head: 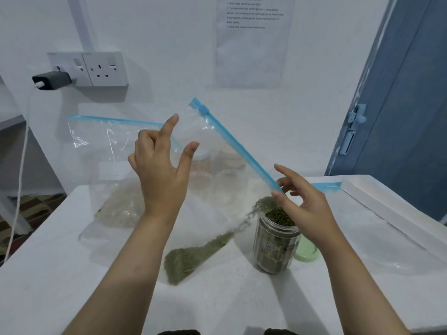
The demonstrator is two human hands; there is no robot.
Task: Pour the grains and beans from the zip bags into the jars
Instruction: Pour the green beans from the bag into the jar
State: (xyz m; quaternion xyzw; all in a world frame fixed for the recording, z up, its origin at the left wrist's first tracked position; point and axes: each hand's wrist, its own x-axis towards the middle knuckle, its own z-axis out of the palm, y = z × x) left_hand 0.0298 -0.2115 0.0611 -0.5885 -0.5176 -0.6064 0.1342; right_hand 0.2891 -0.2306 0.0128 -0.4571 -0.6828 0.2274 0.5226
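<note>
Nearest the wearer, green beans [183, 259] pooled in the low corner of the tilted zip bag [217, 180], left of the jar [275, 243], with a thin trail running up toward the bag's mouth over the jar's rim. Jar itself upright on the table [72, 274], already close to full of beans, so this pour judged mostly done yet not finished: a good share left in the bag. Green lid [306, 250] lying flat just right of the jar, off, waiting. Right hand [307, 209] above the jar, thumb and finger pinching the bag's blue zip edge at the open corner. Left hand [162, 175] up and left of the jar, thumb and forefinger spread against the bag's film; actual pinch hard to confirm. Farther back left of the jar, second bag [116, 170] standing with pale grain, untouched. Behind the jar, seen through the film, more jars [217, 175], apparently empty, so later pours judged still ahead.
</note>
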